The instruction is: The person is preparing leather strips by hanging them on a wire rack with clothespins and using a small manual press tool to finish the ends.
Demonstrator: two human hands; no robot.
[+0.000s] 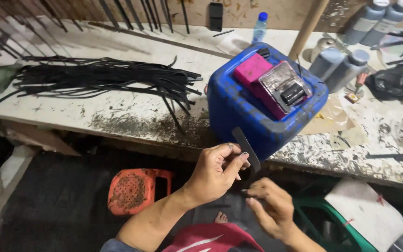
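My left hand (218, 171) pinches a short dark strip (245, 145) between thumb and fingers, and the strip sticks up and to the left in front of the blue jerrycan (239, 114). My right hand (269, 205) is just below it, fingers curled at the strip's lower end. Both hands hover below the front edge of the stained white workbench (131, 119).
A pile of long black strips (103, 79) lies on the bench at the left. A pink box and a clear case (281, 86) rest on the jerrycan. Grey bottles (339, 65) stand at the right. An orange stool (134, 189) and a green stool (346, 224) are below.
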